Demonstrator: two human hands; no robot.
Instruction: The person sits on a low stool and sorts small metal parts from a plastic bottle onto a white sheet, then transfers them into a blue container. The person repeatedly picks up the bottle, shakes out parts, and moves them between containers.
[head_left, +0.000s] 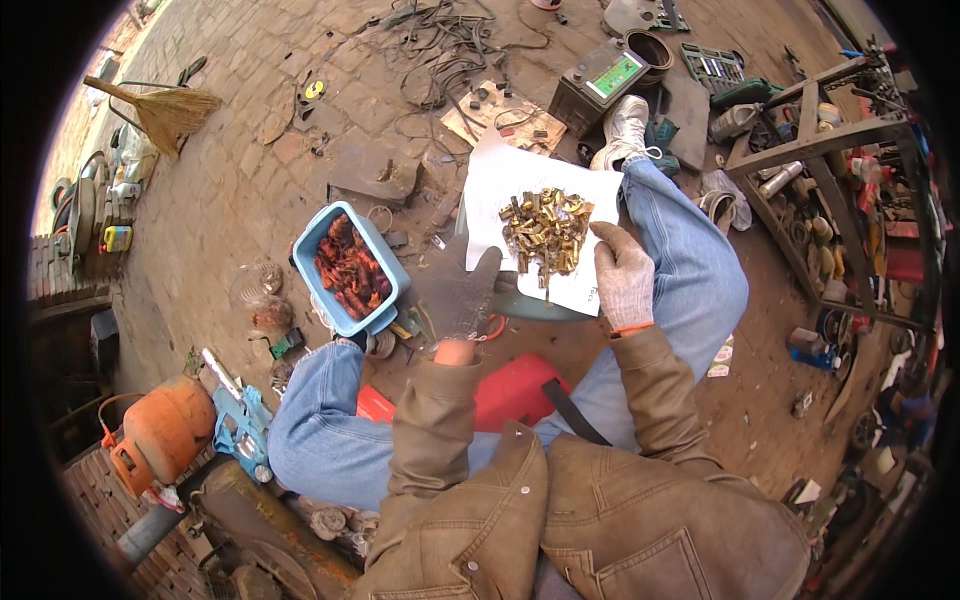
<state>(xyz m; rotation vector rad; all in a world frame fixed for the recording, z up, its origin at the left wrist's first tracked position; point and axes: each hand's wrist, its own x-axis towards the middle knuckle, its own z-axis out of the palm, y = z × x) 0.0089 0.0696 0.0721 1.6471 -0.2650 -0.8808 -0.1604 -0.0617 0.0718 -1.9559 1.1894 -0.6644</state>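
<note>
A pile of small brass metal fittings (546, 234) lies on a sheet of white paper (491, 176) in front of me. My left hand (459, 289), in a dark grey glove, is at the sheet's lower left corner, its thumb against the paper's edge. On the right side, my right hand (624, 274), in a pale dirty glove with an orange cuff edge, pinches the sheet's edge beside the pile. A dark greenish surface (544, 307) shows under the paper. To the left stands a light blue plastic basin (306, 251) holding reddish and dark pieces that I cannot identify.
Beyond the paper are a stained board (457, 118), tangled black cables (442, 45) and a vehicle battery (592, 86). A metal frame (817, 142) with clutter stands right. An orange gas cylinder (169, 427) is at lower left, a straw broom (169, 109) at upper left.
</note>
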